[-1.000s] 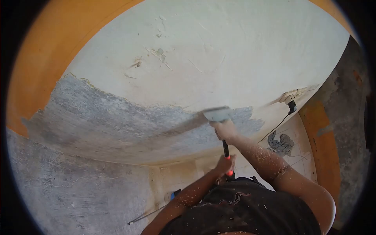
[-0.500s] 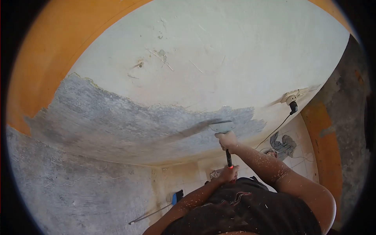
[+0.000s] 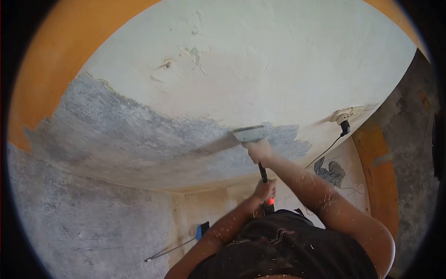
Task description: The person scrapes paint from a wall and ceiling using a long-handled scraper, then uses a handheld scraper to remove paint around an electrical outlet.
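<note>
A long-handled scraper (image 3: pixel 251 135) with a wide pale head has its blade edge against the wall, where the bare grey patch (image 3: pixel 130 123) meets the pale paint (image 3: pixel 223 74). My right hand (image 3: pixel 259 151) is closed around the scraper just below the head. Lower on the dark handle, by its red-orange part, my left hand (image 3: pixel 265 189) is wrapped round it. Small pale flakes cling to both forearms. A dark shadow of the scraper falls on the wall to its left.
To the right, a socket (image 3: pixel 343 117) holds a black plug (image 3: pixel 344 127), whose cord runs down to the floor. A grey cloth (image 3: pixel 331 173) lies on the tiles. At lower left is a blue-headed, long-handled broom or similar tool (image 3: pixel 200 231). Orange paint (image 3: pixel 51 69) borders the wall.
The scraper and both hands have moved up the wall and slightly left. Both hands have kept hold of the handle. The whole view has shifted a little.
</note>
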Available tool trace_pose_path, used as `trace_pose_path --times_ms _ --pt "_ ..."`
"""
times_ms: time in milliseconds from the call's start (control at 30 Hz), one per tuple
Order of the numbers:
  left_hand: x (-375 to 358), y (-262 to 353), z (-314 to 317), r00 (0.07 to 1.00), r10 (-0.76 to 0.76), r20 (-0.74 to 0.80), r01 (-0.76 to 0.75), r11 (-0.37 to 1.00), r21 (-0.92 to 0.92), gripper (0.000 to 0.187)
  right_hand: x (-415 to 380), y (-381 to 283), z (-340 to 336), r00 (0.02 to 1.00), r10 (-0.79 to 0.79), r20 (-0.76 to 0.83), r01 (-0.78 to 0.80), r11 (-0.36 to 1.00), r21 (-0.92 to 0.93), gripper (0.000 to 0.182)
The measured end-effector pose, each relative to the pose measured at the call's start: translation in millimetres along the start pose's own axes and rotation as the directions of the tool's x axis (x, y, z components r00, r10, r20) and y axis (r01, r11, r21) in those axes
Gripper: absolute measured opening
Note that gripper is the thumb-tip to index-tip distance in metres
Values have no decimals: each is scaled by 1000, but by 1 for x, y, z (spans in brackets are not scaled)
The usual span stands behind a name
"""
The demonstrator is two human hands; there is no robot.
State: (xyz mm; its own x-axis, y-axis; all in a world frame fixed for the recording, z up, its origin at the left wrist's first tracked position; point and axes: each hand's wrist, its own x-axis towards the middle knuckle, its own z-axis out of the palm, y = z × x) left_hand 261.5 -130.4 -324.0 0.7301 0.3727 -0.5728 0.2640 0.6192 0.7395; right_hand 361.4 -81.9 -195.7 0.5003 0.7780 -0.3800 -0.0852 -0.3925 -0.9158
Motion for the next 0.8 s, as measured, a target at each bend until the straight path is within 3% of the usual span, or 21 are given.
trace_pose_path --times_ms 100,133,233,300,367,400,433,467,533,567,600,667,700,767,800 --pt "1 -3 -5 993 103 -53 -101 994 40 37 10 -8 -1 998 9 55 -13 997 72 21" --pt "-4 1 -3 1000 7 -4 -8 999 -41 35 6 -9 -2 1000 -13 14 12 997 79 21" --pt "-11 -39 0 998 -51 -23 51 999 -20 33 2 46 7 1000 26 -1 -26 998 58 21" --pt "-8 -53 -7 996 -71 59 75 994 -74 31 5 56 9 998 60 11 -60 998 23 23" --pt "-2 -33 -7 974 222 38 -221 913 342 31 7 26 7 982 -183 -43 179 981 -75 27" --pt "5 -5 -7 991 117 -67 -108 987 120 30 14 10 8 955 -295 -21 292 952 -92 28" --pt "12 8 -12 980 180 -86 -156 959 235 32 18 -5 9 917 -398 3 396 912 -104 30" --pt "10 31 -9 983 157 -91 -157 988 15 35 12 -18 8 922 -388 7 387 917 -102 30" --pt "9 34 -12 983 168 -75 -165 985 49 35 3 -43 1 876 -480 45 482 870 -99 30" --pt "8 35 -11 982 178 -62 -172 982 83 35 2 -39 0 875 -483 43 485 869 -101 30" --pt "5 22 -9 995 76 -71 -74 997 30 35 0 -26 -1 936 -350 23 351 932 -95 30" --pt "-1 -29 -10 987 159 20 -159 952 261 36 -3 20 5 986 -164 -19 162 982 -92 30" --pt "-5 -40 -6 986 165 19 -164 951 263 36 0 44 11 992 -115 -48 111 990 -93 29" --pt "-9 -49 0 997 -78 8 78 995 -68 37 12 43 12 979 -200 -37 194 974 -113 28" --pt "-4 -38 -4 981 193 9 -190 957 219 37 15 41 13 962 -271 -21 266 955 -134 27"
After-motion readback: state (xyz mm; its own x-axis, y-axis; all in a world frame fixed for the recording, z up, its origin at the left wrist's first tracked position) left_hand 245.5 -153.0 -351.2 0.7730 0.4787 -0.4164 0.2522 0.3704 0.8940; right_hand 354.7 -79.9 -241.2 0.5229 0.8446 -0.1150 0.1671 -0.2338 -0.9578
